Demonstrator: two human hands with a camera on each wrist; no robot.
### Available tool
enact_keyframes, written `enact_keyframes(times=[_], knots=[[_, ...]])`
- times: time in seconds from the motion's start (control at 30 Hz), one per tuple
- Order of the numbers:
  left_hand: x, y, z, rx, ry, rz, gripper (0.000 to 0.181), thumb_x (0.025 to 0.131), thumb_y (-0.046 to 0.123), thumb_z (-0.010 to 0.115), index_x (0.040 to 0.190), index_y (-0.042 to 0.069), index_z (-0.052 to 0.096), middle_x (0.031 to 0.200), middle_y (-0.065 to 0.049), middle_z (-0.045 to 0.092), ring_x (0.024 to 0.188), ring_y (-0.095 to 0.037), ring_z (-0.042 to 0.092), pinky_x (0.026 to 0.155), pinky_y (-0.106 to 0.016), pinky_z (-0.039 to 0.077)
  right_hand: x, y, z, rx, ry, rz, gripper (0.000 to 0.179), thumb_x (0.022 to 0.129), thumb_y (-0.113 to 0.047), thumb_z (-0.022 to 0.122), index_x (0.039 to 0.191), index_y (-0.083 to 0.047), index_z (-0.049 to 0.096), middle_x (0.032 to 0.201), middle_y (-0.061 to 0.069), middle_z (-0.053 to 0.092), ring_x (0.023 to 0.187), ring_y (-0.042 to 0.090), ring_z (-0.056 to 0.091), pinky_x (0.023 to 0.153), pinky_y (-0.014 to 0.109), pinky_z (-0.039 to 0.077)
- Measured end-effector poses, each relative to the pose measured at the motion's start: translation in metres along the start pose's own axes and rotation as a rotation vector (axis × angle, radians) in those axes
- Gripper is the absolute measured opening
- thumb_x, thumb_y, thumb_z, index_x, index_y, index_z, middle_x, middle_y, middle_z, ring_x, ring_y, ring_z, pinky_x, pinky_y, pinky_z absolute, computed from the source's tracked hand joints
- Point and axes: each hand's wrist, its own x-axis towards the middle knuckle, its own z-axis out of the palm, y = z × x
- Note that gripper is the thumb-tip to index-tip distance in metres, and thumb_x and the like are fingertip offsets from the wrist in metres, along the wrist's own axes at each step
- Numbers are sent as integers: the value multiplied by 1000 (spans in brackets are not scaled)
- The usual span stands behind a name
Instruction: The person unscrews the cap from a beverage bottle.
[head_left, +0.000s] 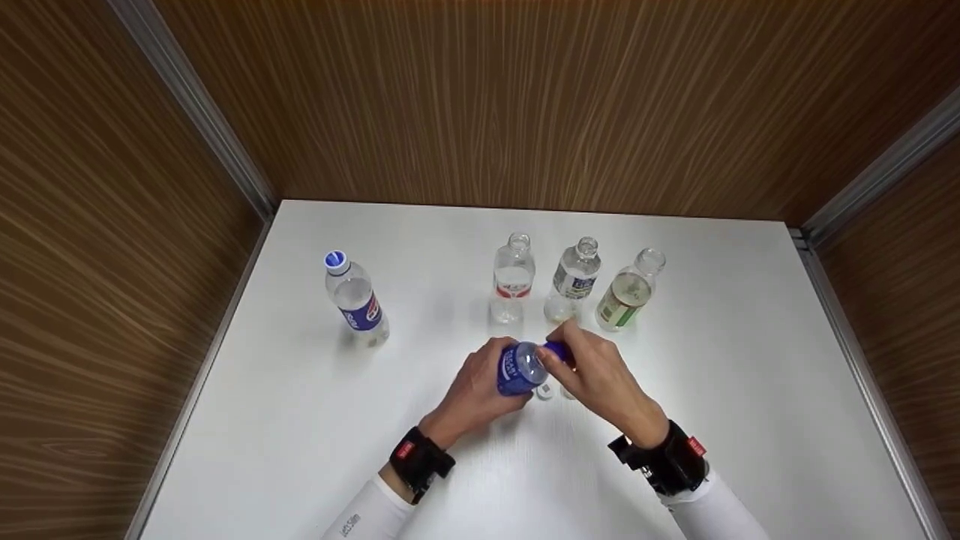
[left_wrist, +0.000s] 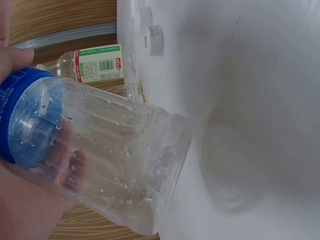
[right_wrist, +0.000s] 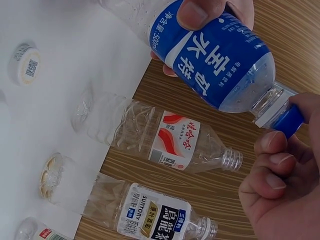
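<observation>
My left hand [head_left: 480, 386] grips a clear plastic bottle with a blue label [right_wrist: 215, 60] round its labelled middle, holding it tilted above the table. Its neck leans toward my right hand [head_left: 600, 371], whose thumb and fingers pinch the blue cap [right_wrist: 288, 121] at the bottle's mouth. Whether the cap is loose there I cannot tell. Droplets cling inside the bottle's clear lower part in the left wrist view. On the tabletop below the hands lies a white cap [head_left: 545, 391], with a second white cap [head_left: 568, 392] partly hidden by my right hand.
Behind the hands stand three uncapped bottles: one red-and-white labelled bottle [head_left: 513, 289], one dark-labelled bottle [head_left: 575, 283] and one green-labelled bottle [head_left: 626, 296]. Farther left is a capped bottle with a blue label [head_left: 360, 300]. Wood-grain panels [head_left: 480, 105] border the white table [head_left: 285, 420].
</observation>
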Motion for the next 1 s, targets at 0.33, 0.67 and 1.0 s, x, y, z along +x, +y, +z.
enact_keyframes(times=[0.33, 0.67, 1.0], knots=[[1, 1, -5, -28, -64, -11, 73, 74, 20, 90, 133, 5, 50, 123, -11, 65, 110, -23, 63, 96, -41, 53, -1, -1, -6, 26, -69, -10, 19, 96, -12, 74, 103, -7, 56, 85, -5, 62, 69, 5, 53, 55, 21, 45], [0, 5, -11, -140, -169, -95, 78, 72, 20, 91, 137, 5, 50, 123, -10, 65, 109, -22, 63, 97, -39, 52, -3, -2, -11, 18, -131, -58, 16, 97, -14, 73, 103, -9, 58, 87, -8, 56, 73, 8, 54, 61, 24, 46], [0, 2, -2, -15, -42, -45, 73, 75, 23, 90, 134, 6, 51, 122, -10, 65, 108, -22, 64, 95, -39, 53, -2, -1, -9, 4, -113, 43, 22, 97, -20, 74, 109, -8, 61, 85, -6, 60, 71, 11, 58, 61, 26, 49]])
